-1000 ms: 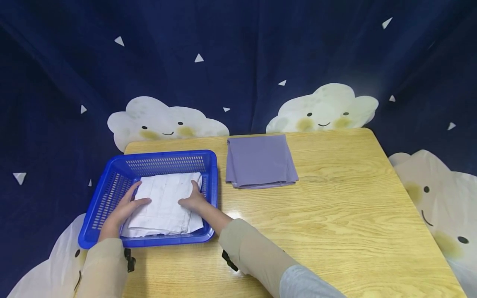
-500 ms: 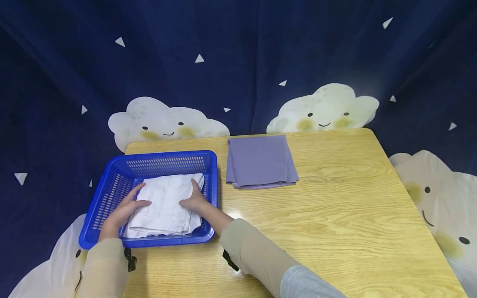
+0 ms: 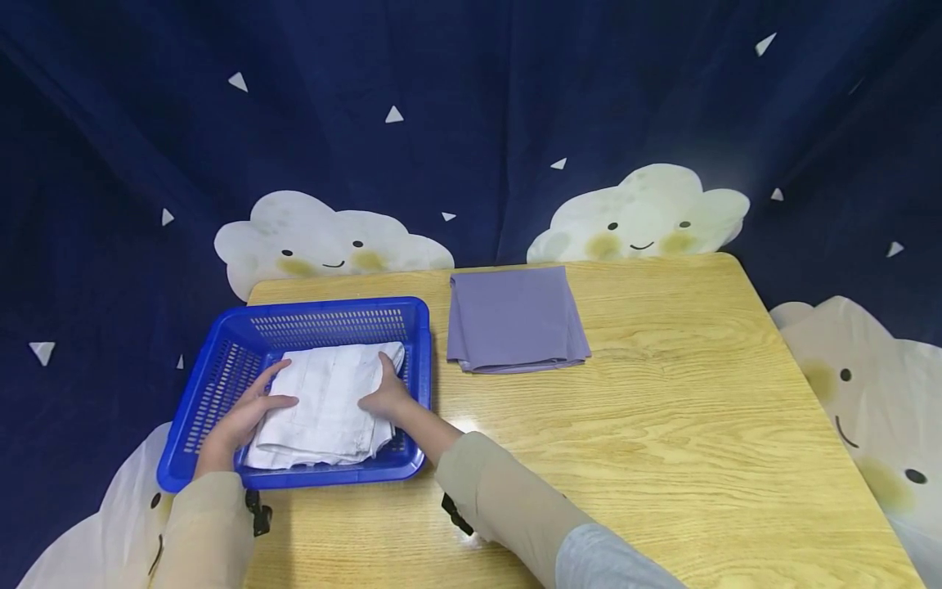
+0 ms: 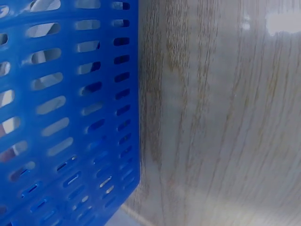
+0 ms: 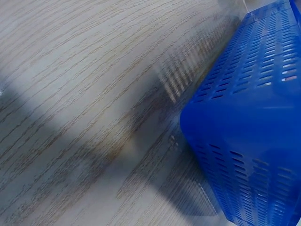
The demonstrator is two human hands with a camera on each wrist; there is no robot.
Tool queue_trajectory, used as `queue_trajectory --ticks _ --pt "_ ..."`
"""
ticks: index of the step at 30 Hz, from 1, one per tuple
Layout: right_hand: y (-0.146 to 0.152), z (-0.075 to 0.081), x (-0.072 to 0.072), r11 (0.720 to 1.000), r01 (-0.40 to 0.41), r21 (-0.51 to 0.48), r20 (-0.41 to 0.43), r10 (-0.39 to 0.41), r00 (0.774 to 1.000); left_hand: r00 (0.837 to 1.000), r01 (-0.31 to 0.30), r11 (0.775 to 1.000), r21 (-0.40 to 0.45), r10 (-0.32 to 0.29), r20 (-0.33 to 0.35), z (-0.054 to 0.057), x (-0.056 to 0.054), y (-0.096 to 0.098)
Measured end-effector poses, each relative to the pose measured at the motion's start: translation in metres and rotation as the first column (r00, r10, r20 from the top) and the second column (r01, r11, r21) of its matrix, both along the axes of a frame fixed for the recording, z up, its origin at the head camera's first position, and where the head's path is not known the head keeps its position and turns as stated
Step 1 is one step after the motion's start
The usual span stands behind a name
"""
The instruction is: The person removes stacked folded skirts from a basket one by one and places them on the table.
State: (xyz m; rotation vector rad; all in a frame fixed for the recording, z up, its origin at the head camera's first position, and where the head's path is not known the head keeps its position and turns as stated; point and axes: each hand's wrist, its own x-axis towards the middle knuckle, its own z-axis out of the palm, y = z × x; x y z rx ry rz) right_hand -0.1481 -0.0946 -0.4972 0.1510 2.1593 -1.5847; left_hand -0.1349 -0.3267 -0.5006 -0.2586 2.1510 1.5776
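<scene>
A folded white cloth of several layers lies inside a blue plastic basket at the left of the table. At the cloth's left edge, my left hand grips it with the thumb over the top; the lower fingers are hidden. My right hand holds the right edge, thumb and forefinger spread along the cloth. Neither hand shows in its own wrist view. The left wrist view has the slotted basket wall up close, and the right wrist view has a basket corner.
A folded purple cloth lies just right of the basket, near the back edge. The wooden table reaches far to the right. Behind it hangs a dark blue curtain with cloud and triangle prints.
The white cloth's left edge has shifted slightly right, and its lower right layer has drawn inward under the right hand. Both hands have barely moved; the basket and purple cloth stay put.
</scene>
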Motion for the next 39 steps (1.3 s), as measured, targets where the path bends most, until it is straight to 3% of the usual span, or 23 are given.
queue_trajectory --ticks 13,39 --pt "0.001 0.004 0.001 0.999 -0.006 0.042 -0.045 0.008 0.999 1.000 -0.005 1.000 0.016 0.006 -0.024 -0.004 -0.001 -0.003" --pt "0.006 0.013 0.003 0.993 -0.062 0.096 -0.193 0.080 0.978 0.992 -0.052 0.998 0.028 0.055 -0.111 0.012 0.007 -0.003"
